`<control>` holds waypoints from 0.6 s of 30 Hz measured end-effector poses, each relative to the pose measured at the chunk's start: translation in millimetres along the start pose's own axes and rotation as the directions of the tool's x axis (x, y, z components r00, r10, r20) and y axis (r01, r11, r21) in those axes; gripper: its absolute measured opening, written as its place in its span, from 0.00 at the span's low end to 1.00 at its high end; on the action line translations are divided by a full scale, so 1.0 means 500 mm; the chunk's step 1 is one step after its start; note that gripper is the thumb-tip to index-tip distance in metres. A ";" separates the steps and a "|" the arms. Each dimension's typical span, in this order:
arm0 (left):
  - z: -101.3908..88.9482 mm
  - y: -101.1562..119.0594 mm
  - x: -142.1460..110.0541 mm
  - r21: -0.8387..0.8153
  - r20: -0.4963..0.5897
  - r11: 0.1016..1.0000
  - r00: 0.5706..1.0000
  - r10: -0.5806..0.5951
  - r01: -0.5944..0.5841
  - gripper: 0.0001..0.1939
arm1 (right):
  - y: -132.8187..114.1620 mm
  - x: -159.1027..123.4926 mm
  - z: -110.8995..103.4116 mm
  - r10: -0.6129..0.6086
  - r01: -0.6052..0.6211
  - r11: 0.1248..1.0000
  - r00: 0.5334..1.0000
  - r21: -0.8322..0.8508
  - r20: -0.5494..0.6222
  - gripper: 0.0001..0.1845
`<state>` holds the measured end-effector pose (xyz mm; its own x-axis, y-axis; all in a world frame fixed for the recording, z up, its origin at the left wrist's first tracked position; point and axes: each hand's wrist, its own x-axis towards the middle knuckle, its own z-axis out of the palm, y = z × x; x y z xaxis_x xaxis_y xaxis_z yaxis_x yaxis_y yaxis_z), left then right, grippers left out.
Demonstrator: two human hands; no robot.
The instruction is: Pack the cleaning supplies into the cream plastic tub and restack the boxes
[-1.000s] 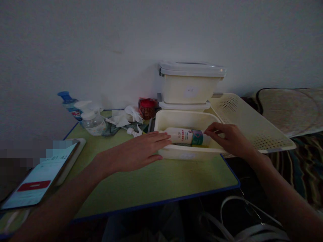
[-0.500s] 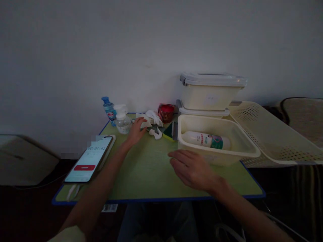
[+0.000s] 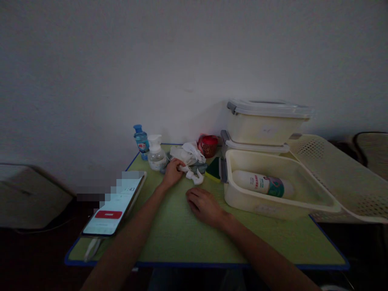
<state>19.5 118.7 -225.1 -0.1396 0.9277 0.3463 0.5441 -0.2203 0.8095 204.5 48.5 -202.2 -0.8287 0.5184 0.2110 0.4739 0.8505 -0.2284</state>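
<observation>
My left hand (image 3: 173, 173) reaches to the small items at the back of the table, its fingers closed by a white piece at the edge of the pile; what they grip is partly hidden. Just right of it lies a white trigger spray head (image 3: 195, 177). Behind are crumpled white tissue-like or cloth-like items (image 3: 190, 152). My right hand (image 3: 204, 206) is low over the table in front of the spray head, fingers curled together, with nothing visible in them. A green and yellow sponge (image 3: 213, 169) stands against the open cream bin (image 3: 257, 204).
A white bottle (image 3: 262, 184) lies inside the bin. Lidded boxes (image 3: 266, 125) are stacked behind, and a perforated basket (image 3: 336, 173) leans at right. At left stand a blue bottle (image 3: 141, 143), a clear pump bottle (image 3: 156, 155) and a phone (image 3: 115, 206). A red woven basket (image 3: 209, 146) sits behind.
My left hand has moved in to the pile and its fingers have closed. My right hand has moved left, away from the bin. The view has shifted slightly.
</observation>
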 end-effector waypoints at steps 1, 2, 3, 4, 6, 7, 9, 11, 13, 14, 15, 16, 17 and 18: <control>-0.002 0.001 0.000 -0.040 -0.005 0.999 1.000 -0.018 0.018 0.12 | 0.003 -0.002 0.005 0.023 -0.022 0.999 1.000 0.036 -0.018 0.08; -0.005 0.001 0.000 -0.084 -0.011 0.996 0.999 -0.035 0.034 0.13 | 0.005 -0.005 0.008 0.056 -0.053 0.996 0.998 0.077 -0.037 0.08; -0.008 0.003 0.000 -0.129 -0.017 0.990 0.999 -0.051 0.048 0.13 | 0.007 -0.006 0.010 0.093 -0.086 0.989 0.994 0.119 -0.053 0.08; -0.012 0.005 0.000 -0.176 -0.025 0.983 0.998 -0.066 0.061 0.14 | 0.008 -0.008 0.011 0.128 -0.117 0.981 0.989 0.158 -0.066 0.08; -0.021 0.011 -0.001 -0.251 -0.046 0.965 0.995 -0.090 0.076 0.15 | 0.010 -0.009 0.011 0.186 -0.162 0.962 0.978 0.219 -0.096 0.12; -0.026 0.017 -0.002 -0.296 -0.053 0.952 0.994 -0.100 0.080 0.17 | 0.011 -0.009 0.011 0.206 -0.175 0.954 0.973 0.242 -0.108 0.14; -0.037 0.032 -0.006 -0.463 -0.040 0.882 0.992 -0.116 0.085 0.19 | 0.013 -0.008 0.011 0.242 -0.201 0.941 0.962 0.272 -0.124 0.17; -0.048 0.051 -0.012 -0.677 0.014 0.729 0.993 -0.118 0.096 0.21 | 0.014 -0.008 0.013 0.272 -0.228 0.928 0.955 0.294 -0.119 0.18; -0.058 0.071 -0.020 -0.822 0.056 0.560 0.993 -0.099 0.102 0.21 | 0.016 -0.007 0.016 0.289 -0.244 0.918 0.951 0.312 -0.107 0.18; -0.063 0.079 -0.024 -0.854 0.058 0.511 0.994 -0.088 0.095 0.21 | 0.016 -0.007 0.017 0.292 -0.247 0.915 0.951 0.320 -0.103 0.18; -0.066 0.086 -0.027 -0.875 0.051 0.477 0.996 -0.078 0.082 0.21 | 0.017 -0.007 0.018 0.295 -0.248 0.912 0.950 0.326 -0.101 0.18; -0.069 0.091 -0.031 -0.890 0.037 0.452 0.997 -0.070 0.064 0.21 | 0.017 -0.007 0.018 0.298 -0.250 0.910 0.949 0.332 -0.101 0.18; -0.070 0.094 -0.033 -0.899 0.021 0.435 0.998 -0.062 0.046 0.21 | 0.017 -0.007 0.019 0.303 -0.254 0.907 0.948 0.335 -0.101 0.18; -0.072 0.095 -0.035 -0.904 0.005 0.427 0.998 -0.056 0.029 0.21 | 0.018 -0.007 0.019 0.307 -0.258 0.906 0.946 0.337 -0.101 0.18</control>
<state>18.2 81.3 -175.6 -0.1654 0.9401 0.2981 -0.5191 -0.3400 0.7842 208.8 53.2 -213.9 -0.6088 0.7608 0.2251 0.5427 0.6063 -0.5813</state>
